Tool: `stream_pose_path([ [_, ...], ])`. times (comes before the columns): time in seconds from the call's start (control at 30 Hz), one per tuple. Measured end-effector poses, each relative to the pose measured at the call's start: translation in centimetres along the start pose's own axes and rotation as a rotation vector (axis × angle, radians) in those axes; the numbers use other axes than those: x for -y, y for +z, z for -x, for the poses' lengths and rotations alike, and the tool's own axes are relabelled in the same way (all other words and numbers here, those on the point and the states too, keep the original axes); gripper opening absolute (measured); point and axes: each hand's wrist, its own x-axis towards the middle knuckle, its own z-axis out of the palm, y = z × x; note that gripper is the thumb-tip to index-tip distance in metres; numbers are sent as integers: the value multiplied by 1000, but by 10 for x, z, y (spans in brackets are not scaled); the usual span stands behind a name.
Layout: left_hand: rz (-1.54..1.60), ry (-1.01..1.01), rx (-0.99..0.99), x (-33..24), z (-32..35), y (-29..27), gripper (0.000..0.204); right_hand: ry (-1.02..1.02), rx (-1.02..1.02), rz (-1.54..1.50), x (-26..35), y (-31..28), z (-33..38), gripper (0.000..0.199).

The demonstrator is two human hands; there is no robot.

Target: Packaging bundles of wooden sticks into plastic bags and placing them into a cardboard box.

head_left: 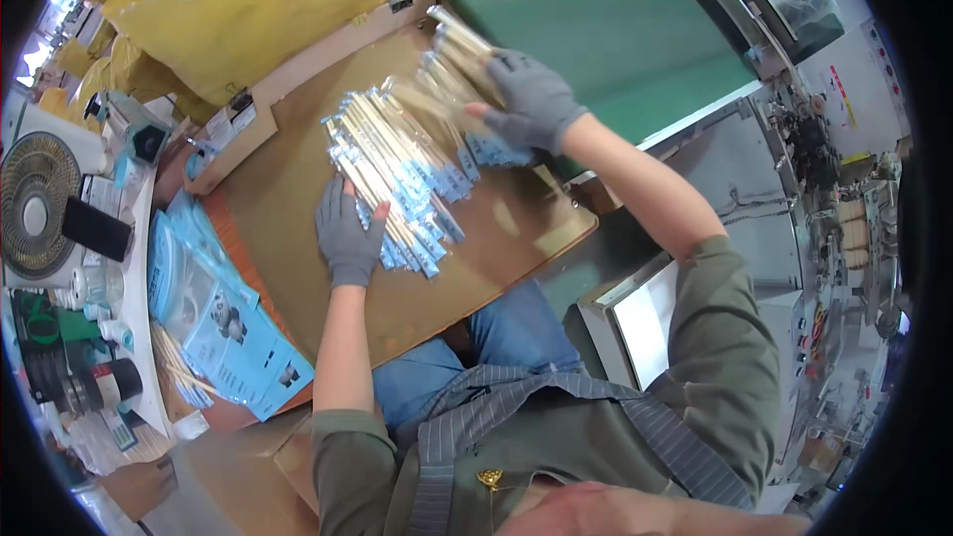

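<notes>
Wrapped sticks half lined up under two gloved hands

The wrapped sticks (397, 154) lie on the brown worktop (268, 228), from its middle toward the far corner beside the green belt (596, 30); ordering looks partly done — those in the middle run roughly parallel, while their ends are uneven and the far ones sit askew. The left hand (347, 235) rests at the pile's left side, thumb spread from the fingers; the right hand (531, 99) is over the far end, at the worktop's right edge, so blurred that I cannot tell whether it grips any sticks.

Counted: two hands, one belt, one fan (38, 201); well over a dozen sticks — overlap prevents an exact figure; at least two blue bags (248, 347) past the worktop's left edge, overlapping; a few loose sticks (179, 362) beside them.
</notes>
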Motion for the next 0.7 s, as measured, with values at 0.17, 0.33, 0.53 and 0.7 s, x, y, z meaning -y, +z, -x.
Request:
stream_pose_path([
  [0.17,-31,1,-22,-12,-11,4,58,308,-4,-73,16,74,-57,89],
  [0.33,1538,-803,56,-10,-52,10,57,728,-241,-306,26,110,-77,86],
  [0.53,1710,-1058,70,-1,-49,7,55,223,427,-1066,126,120,-52,70],
  [0.7,1353,-761,-136,-27,-36,-66,52,361,354,-1703,171,83,-26,47],
])
